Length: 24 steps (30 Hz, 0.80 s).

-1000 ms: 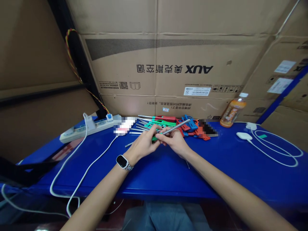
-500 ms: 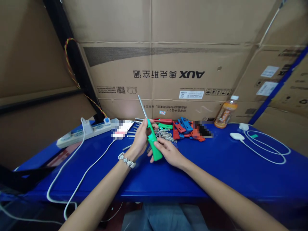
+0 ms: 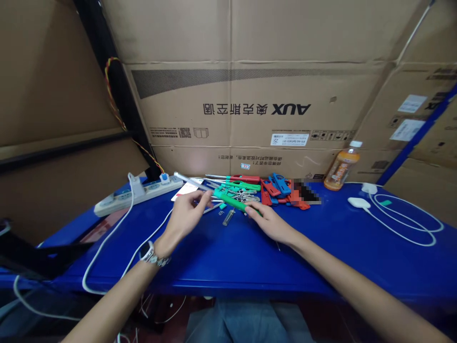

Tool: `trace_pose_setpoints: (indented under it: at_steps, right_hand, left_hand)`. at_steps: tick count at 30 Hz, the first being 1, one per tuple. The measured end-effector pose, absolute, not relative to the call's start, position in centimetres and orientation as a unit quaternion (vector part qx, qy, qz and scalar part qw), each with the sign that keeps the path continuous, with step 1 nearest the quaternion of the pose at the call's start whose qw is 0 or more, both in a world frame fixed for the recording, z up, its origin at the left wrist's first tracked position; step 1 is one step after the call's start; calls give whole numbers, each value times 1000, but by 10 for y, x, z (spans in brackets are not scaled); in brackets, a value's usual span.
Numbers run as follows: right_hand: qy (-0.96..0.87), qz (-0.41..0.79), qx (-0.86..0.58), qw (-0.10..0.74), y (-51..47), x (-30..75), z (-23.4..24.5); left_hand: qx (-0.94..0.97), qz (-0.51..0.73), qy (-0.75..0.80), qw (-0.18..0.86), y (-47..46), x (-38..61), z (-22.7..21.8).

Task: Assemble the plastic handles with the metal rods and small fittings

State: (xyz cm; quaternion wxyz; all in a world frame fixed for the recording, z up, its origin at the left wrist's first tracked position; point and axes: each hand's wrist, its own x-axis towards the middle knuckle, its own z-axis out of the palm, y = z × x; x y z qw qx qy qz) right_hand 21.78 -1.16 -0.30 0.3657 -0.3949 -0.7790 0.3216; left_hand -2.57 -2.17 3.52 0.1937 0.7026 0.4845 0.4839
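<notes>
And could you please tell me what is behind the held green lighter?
Behind the held green lighter are a red lighter and another green lighter; whatever it directly covers cannot be seen.

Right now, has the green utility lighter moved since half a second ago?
Yes: the green utility lighter has tilted, its metal tip swinging left and down, closer to the power strip in this view.
</notes>
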Motion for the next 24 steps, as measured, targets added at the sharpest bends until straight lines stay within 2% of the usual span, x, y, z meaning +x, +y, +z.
trace_pose_setpoints:
  at_steps: [3,6,9,13,17,20,22,24]
  right_hand:
    - [-829,227,-415,299,-21,232,-3]
    - [-865,142,-425,224,-32,232,-7]
    - [-882,87,-425,182,-37,223,-10]
    - [-885,68,-424,179,-35,217,-12]
    - [-867,99,-430,232,-30,230,-13]
    - [-806,90,-503,298,-23,248,-11]
    - [-761,100,-571,291,-19,258,-9]
    - [-736,110,-622,241,-16,262,-7]
  left_hand:
    - [738,498,452,53,-42,-40,27]
    - [821,441,362,-6,-51,-32,22]
    - [887,312,340,9,-41,-12,20]
    - [914,197,347,75,-20,5,14]
    - [912,170,355,113,-8,4,7]
    - [909,168,368,99,-7,4,9]
    - [908,171,370,94,-5,10,13]
    - [913,171,358,97,-2,21,17]
